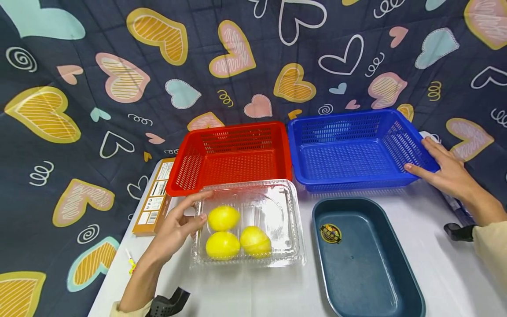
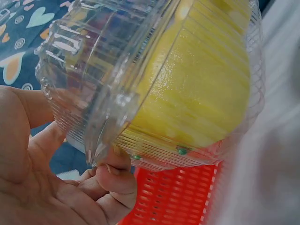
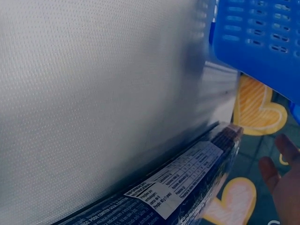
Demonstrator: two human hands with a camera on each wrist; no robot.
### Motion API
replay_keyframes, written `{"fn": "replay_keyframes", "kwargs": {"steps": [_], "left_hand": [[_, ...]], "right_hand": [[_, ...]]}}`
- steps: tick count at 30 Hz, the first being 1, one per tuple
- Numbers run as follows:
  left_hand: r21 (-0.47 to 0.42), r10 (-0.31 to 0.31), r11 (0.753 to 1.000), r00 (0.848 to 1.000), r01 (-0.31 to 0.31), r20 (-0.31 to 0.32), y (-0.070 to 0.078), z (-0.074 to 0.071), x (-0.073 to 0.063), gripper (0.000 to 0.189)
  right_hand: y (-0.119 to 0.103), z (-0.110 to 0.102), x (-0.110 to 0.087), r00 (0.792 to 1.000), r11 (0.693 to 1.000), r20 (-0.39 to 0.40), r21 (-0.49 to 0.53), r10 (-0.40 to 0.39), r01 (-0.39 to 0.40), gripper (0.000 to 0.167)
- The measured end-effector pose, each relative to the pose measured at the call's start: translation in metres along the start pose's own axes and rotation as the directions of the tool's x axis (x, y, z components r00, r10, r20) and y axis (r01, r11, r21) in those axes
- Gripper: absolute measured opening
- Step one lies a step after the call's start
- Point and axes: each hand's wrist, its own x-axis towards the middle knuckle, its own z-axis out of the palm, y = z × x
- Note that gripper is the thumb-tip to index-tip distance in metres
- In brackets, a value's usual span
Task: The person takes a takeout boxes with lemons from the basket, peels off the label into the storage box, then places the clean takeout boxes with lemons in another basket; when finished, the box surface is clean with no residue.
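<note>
A clear plastic clamshell container with three yellow lemons inside sits in front of the red basket. With thumb and fingers, my left hand grips the container's left side. The left wrist view shows curled fingers under its rim, and a lemon through the plastic. Over at the right, my right hand rests against the near right corner of the blue basket, thumb spread from fairly straight fingers. Only part of this hand shows in the right wrist view, its visible fingertips apart from the basket.
A dark teal tray with a round sticker lies in front of the blue basket. An orange-brown box is left of the red basket. A dark printed package lies at the right. Heart-patterned cloth hangs behind.
</note>
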Motion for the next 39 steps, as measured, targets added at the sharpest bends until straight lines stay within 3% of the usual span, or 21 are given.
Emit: {"fn": "replay_keyframes", "kwargs": {"steps": [17,29,39], "left_hand": [[0.048,0.087,0.995,0.996,-0.085,-0.028,0.033,-0.001,0.028,0.048],[0.038,0.146,0.989,0.986,-0.143,-0.080,0.058,0.009,0.062,0.051],[-0.014,0.216,0.976,0.973,-0.217,-0.076,0.075,0.018,0.090,0.052]], "right_hand": [[-0.001,0.003,-0.003,1.000,1.000,-0.014,0.010,0.026,-0.026,0.097],[0.000,0.004,-0.001,1.000,0.999,-0.016,0.036,0.022,-0.021,0.097],[0.002,0.005,-0.002,1.000,0.999,-0.030,0.053,0.004,-0.003,0.096]]}}
